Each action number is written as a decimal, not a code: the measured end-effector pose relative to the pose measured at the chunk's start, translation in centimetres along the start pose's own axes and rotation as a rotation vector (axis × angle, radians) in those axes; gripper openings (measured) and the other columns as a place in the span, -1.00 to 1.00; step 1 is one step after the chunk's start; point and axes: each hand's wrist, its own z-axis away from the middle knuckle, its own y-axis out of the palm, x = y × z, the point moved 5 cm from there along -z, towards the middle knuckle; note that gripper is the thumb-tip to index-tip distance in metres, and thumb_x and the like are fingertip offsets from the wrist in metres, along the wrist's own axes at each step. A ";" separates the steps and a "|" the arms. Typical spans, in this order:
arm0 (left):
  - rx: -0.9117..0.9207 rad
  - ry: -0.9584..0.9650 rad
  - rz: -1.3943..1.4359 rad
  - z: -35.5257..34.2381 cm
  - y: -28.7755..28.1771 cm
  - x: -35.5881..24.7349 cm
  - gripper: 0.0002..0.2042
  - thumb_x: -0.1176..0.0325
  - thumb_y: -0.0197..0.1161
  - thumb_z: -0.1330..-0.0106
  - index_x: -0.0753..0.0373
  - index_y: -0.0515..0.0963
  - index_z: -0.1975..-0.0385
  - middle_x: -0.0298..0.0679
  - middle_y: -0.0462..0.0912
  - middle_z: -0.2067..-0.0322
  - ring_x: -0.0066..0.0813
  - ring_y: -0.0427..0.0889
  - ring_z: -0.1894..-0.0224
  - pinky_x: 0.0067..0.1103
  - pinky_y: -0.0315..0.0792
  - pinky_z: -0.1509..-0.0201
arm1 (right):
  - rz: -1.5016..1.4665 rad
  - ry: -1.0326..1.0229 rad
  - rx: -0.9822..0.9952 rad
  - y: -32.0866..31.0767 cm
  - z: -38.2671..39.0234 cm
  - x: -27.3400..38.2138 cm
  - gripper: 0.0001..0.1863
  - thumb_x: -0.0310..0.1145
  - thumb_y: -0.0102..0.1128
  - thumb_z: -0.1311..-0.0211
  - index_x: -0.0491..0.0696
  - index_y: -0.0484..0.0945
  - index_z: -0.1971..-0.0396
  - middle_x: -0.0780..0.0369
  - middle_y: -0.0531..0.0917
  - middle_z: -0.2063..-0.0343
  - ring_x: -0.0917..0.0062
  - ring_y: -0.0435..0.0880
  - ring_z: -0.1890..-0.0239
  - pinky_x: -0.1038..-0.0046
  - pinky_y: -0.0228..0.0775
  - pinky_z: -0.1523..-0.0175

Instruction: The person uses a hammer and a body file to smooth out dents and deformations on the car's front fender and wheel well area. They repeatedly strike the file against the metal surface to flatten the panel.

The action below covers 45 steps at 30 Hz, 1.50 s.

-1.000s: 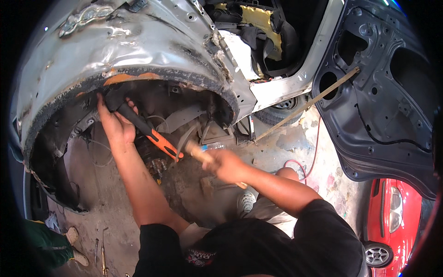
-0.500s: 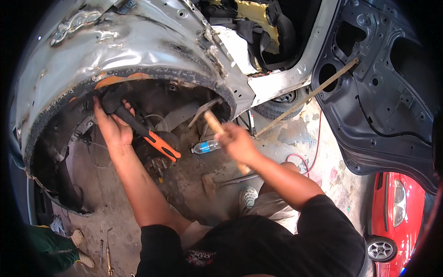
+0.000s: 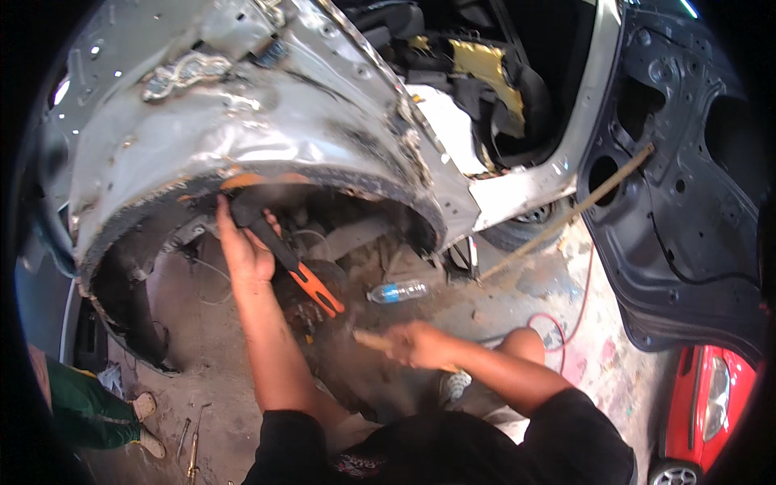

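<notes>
Far left: green trousers [image 3: 93, 411] of another person, well apart from the work. Left hand [image 3: 252, 257] reaches under the wheel-arch rim [image 3: 372, 192], fingers clamped around the black upper part of the orange-and-black tool [image 3: 315, 287]; contact with rim cannot be told. Grip matches the picture 0.5 s ago. Centre: wooden-handled hammer [image 3: 373, 341], head blurred, sits low near the tool's orange end; 0.5 s ago it is raised by the arch's right side. Judgement: a swing in progress, steady tool, moving hammer. Plastic bottle [image 3: 398, 292] lies above it, apart. Right hand [image 3: 424, 346]: fingers clamped on the handle. Swing room lies over the floor [image 3: 190, 323] between 2 forearms; right, wooden prop [image 3: 590, 200] and door [image 3: 622, 279] edge limit reach.
</notes>
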 end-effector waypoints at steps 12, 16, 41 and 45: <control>-0.006 -0.029 -0.110 1.3 -1.6 0.9 -0.34 -0.42 0.07 -0.33 0.17 0.63 0.18 -0.29 0.59 0.45 -0.39 0.54 0.41 -0.42 0.43 0.27 | 0.713 0.292 0.298 5.4 1.3 -14.2 -0.62 -0.18 0.28 -0.19 -0.11 0.72 0.08 -0.05 0.75 0.13 0.07 0.73 0.00 0.14 0.58 -0.10; -0.048 -0.092 -0.110 2.5 -3.6 2.5 -0.31 -0.47 0.04 -0.30 0.15 0.62 0.20 -0.28 0.57 0.47 -0.38 0.52 0.41 -0.39 0.41 0.25 | 0.633 0.264 0.324 6.4 1.8 -12.3 -0.65 -0.31 0.17 -0.21 -0.11 0.72 0.06 -0.02 0.74 0.06 0.08 0.74 -0.02 0.11 0.58 -0.07; 0.015 -0.283 -0.251 5.5 -9.9 9.8 -0.74 0.27 0.45 -0.28 0.25 0.61 0.17 -0.30 0.64 0.30 -0.49 0.64 0.29 -0.51 0.56 0.17 | 0.834 0.159 0.610 8.5 1.5 -15.6 -0.53 -0.15 0.18 -0.19 -0.04 0.64 -0.07 -0.03 0.72 0.01 0.07 0.68 -0.10 0.13 0.52 -0.18; 0.058 -0.287 -0.241 6.3 -8.0 10.0 -0.74 0.31 0.44 -0.31 0.26 0.60 0.10 -0.31 0.62 0.28 -0.52 0.62 0.33 -0.53 0.53 0.25 | 0.817 0.186 0.644 9.1 1.3 -18.0 -0.53 -0.22 0.19 -0.12 -0.04 0.65 -0.05 -0.01 0.73 0.03 0.08 0.69 -0.07 0.13 0.53 -0.15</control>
